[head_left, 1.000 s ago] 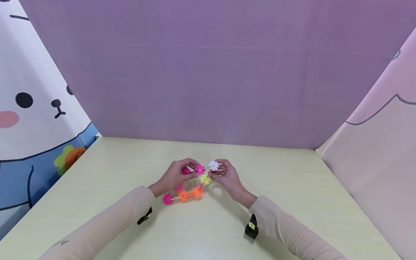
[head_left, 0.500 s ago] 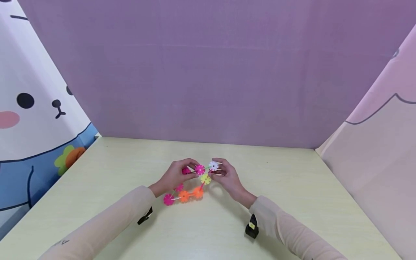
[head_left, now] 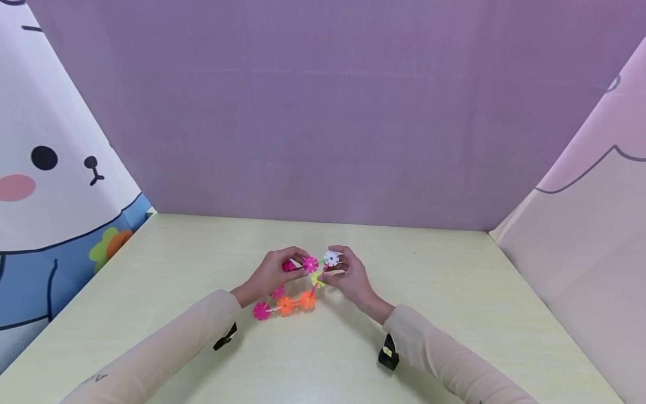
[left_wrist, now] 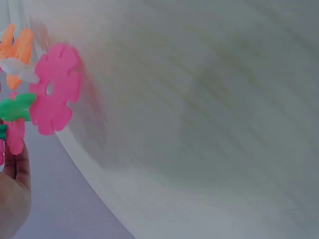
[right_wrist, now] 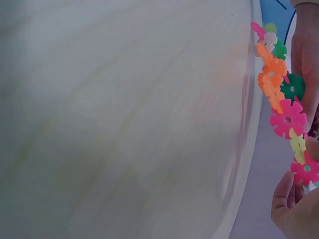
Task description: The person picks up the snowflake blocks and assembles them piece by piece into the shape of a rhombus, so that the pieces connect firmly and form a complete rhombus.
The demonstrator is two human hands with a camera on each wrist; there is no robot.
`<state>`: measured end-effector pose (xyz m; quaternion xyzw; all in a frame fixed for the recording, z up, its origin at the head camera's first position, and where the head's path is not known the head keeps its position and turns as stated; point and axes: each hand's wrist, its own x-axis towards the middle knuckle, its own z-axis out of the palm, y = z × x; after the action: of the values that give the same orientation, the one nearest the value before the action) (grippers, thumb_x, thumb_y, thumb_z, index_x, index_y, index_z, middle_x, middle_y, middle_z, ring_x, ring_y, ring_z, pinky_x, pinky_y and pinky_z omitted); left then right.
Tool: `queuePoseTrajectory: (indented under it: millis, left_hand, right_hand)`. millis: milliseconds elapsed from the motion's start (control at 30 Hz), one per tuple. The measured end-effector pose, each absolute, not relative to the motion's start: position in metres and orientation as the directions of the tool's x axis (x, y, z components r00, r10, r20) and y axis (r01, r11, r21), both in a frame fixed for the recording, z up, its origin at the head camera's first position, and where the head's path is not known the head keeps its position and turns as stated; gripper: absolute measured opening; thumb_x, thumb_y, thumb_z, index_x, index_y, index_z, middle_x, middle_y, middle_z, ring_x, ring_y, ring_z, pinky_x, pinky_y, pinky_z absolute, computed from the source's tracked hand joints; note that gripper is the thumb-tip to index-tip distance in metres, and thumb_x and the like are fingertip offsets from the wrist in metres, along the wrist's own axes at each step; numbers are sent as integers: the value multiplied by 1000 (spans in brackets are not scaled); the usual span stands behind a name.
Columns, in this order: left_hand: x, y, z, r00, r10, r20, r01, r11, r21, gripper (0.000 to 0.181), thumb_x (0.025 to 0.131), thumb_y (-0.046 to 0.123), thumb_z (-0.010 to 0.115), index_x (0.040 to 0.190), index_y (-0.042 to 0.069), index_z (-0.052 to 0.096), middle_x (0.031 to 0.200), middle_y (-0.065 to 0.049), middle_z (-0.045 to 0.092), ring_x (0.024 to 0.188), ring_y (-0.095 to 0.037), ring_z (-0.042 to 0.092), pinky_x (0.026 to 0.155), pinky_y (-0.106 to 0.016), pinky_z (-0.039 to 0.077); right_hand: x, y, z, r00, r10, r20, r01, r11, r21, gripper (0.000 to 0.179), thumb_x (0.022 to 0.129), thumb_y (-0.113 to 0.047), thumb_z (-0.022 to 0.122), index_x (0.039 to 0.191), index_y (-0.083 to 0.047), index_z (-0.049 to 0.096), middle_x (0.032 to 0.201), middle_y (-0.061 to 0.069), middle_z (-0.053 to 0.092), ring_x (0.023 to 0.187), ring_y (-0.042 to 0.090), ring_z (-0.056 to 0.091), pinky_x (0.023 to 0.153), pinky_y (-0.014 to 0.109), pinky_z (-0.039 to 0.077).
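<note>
A chain of notched plastic snowflake discs curves in a loop just above the table in the head view. It has pink discs (head_left: 261, 311), orange discs (head_left: 285, 306), a yellow disc (head_left: 317, 278) and a white disc (head_left: 331, 258). My left hand (head_left: 280, 272) pinches the chain's upper left part, beside a pink disc (head_left: 310, 264). On the other side my right hand (head_left: 352, 280) grips near the white disc, its thumb across the yellow one. Green discs (right_wrist: 293, 87) show in the right wrist view. The left wrist view shows a pink disc (left_wrist: 64, 84) close up. Fingers hide some joints.
The pale wooden table (head_left: 454, 314) spreads around both hands. A purple panel (head_left: 323, 112) stands behind it. Printed cartoon cloths flank it on the left (head_left: 60, 213) and right (head_left: 595, 235). Black straps with small devices (head_left: 388, 353) sit under the sleeves.
My right hand has shifted slightly left, and its thumb now overlaps the yellow disc. The left hand and the chain stay nearly where they were.
</note>
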<state>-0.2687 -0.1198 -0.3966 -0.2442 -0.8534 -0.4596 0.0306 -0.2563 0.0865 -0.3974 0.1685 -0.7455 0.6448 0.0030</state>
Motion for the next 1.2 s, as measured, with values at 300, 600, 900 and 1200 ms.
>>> queuePoseTrajectory:
  millis: [300,600,900,1200]
  left_hand:
    - [-268,-119,-396,-874,389,290,457,457,763,29,79,16,71,106,21,62,95,4,67,79,-10,61,65,-22,52]
    - [-268,-119,-395,-867,395,304,469,443,764,29,79,15,71,106,19,62,95,2,67,78,-10,61,64,-22,52]
    - [-268,-119,-396,-862,398,314,479,435,763,29,78,15,71,106,18,62,94,2,67,75,-9,61,62,-22,52]
    - [-268,-119,-396,-853,404,330,493,420,762,28,79,15,71,105,16,63,94,-1,67,77,-10,61,62,-21,51]
  right_hand:
    - [-255,87,-392,-941,-248,232,-273,145,-951,57,72,11,68,123,1,46,103,30,59,91,39,61,66,22,54]
    - [-241,87,-371,-926,-266,268,-324,194,-926,53,72,11,68,121,5,49,99,28,61,81,34,61,70,22,53]
    - [-242,89,-372,-926,-265,267,-320,182,-930,51,72,11,68,120,6,50,100,28,61,83,36,61,69,18,52]
    - [-242,91,-370,-930,-274,246,-304,190,-934,51,73,10,68,121,5,50,103,32,59,86,36,61,71,18,51]
